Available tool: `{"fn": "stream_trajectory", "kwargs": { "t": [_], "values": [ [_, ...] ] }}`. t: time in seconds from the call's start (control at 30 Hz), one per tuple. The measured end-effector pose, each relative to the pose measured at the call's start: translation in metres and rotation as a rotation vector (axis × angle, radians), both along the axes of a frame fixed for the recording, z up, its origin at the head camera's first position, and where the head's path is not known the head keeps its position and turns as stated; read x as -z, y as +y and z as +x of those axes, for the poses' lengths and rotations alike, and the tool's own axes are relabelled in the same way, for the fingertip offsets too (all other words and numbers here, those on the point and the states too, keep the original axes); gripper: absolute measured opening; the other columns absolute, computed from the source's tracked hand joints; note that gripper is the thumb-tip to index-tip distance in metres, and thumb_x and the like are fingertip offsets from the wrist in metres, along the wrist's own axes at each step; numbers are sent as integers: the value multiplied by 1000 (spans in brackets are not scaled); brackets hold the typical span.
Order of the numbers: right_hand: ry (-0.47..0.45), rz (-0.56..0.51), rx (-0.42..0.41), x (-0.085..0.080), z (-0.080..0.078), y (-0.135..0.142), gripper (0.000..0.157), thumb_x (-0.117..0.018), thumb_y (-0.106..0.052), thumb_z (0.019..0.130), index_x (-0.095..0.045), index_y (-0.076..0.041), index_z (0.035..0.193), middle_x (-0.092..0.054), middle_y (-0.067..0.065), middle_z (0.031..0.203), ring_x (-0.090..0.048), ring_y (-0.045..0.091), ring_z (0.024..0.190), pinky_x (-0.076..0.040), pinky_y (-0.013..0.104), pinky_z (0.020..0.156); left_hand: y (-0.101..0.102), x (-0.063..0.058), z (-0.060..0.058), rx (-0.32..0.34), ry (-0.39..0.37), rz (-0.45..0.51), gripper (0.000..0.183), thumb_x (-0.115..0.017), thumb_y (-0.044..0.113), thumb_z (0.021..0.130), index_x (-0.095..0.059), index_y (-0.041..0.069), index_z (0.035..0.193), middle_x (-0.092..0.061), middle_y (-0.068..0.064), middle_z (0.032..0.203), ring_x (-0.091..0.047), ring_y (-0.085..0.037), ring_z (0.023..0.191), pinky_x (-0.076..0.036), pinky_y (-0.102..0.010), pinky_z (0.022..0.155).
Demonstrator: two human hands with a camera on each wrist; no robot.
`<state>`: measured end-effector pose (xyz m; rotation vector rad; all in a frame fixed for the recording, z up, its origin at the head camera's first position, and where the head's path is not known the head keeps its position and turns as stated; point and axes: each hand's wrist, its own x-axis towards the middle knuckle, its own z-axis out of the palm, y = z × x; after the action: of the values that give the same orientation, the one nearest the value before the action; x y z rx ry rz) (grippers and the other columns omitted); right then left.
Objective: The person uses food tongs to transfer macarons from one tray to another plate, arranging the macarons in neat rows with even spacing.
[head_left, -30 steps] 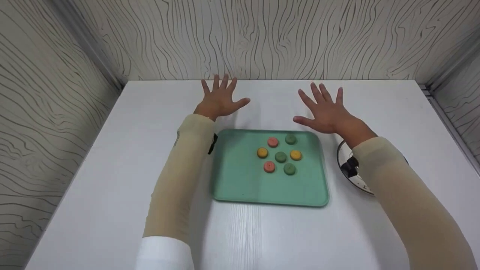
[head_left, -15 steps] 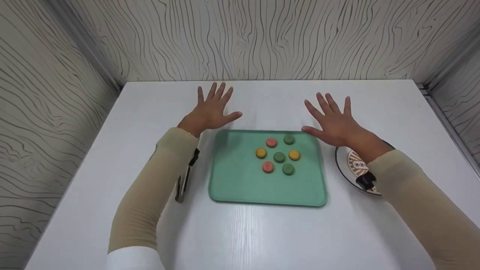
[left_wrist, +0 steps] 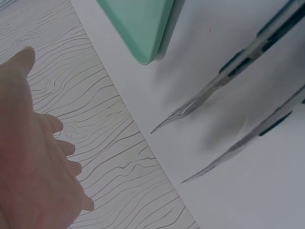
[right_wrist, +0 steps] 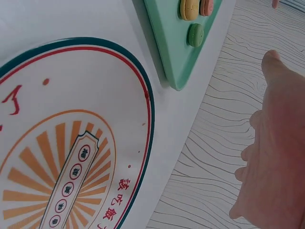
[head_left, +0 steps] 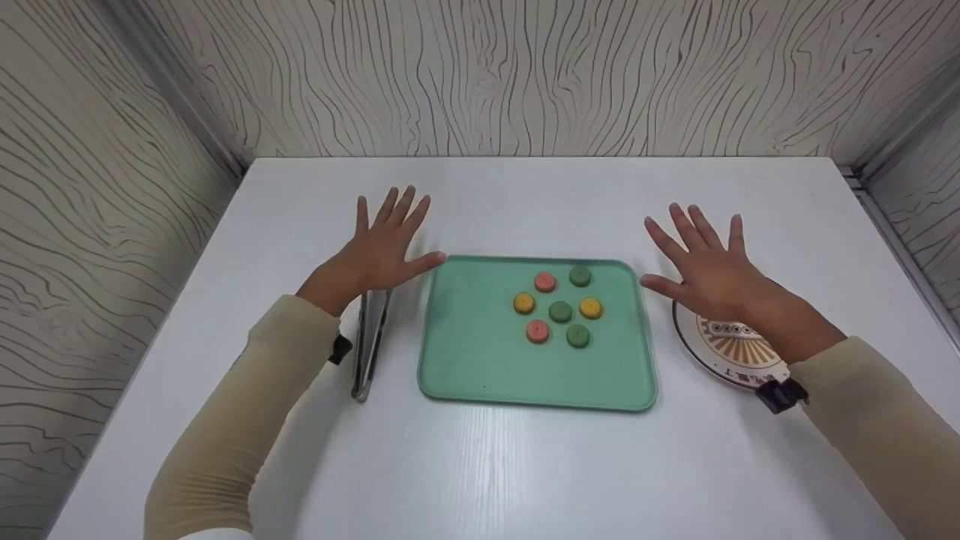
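Note:
My left hand (head_left: 375,251) is spread flat above the table, holding nothing, its thumb tip near the tray's back left corner. Below it lies a pair of metal tongs (head_left: 369,349), whose two arms show apart in the left wrist view (left_wrist: 238,59). On the right, my right hand (head_left: 712,274) hovers with fingers spread over the back of a round printed plate (head_left: 742,356), partly covering it. Between the hands sits a green tray (head_left: 480,367) bearing several macarons: pink (head_left: 537,331), yellow (head_left: 590,307) and green (head_left: 560,312). In the right wrist view the plate (right_wrist: 100,71) shows orange rays and red characters.
The white table (head_left: 480,465) runs back to a wood-grain patterned wall (head_left: 480,82). Another patterned panel (head_left: 82,225) closes off the left side, and a third (head_left: 922,172) stands at the right.
Both hands have moved apart and nearer the camera, the left going left and the right going right. The tongs and more of the plate have come into sight. Tray and macarons stay put.

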<state>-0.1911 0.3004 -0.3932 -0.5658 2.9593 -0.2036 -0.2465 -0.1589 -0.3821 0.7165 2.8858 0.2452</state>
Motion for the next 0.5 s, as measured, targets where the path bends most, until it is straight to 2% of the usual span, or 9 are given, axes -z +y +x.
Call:
{"fn": "stream_trajectory", "kwargs": {
  "t": [0.27,0.5],
  "values": [
    [31,-10,0,6,18,18,86,-47,-61,102,-9,-16,165,-1,26,167,3,47,153,16,75,109,-19,6,20,-19,8,28,92,-43,64,100,-5,10,164,2,-16,170,8,-36,155,14,-66,116],
    [34,-40,4,9,32,35,84,-49,-56,103,-9,-16,165,-2,27,167,3,47,153,17,75,109,-37,16,33,-47,-22,49,93,-44,64,100,-4,10,164,5,-16,170,10,-35,155,15,-66,116]
  ]
}}
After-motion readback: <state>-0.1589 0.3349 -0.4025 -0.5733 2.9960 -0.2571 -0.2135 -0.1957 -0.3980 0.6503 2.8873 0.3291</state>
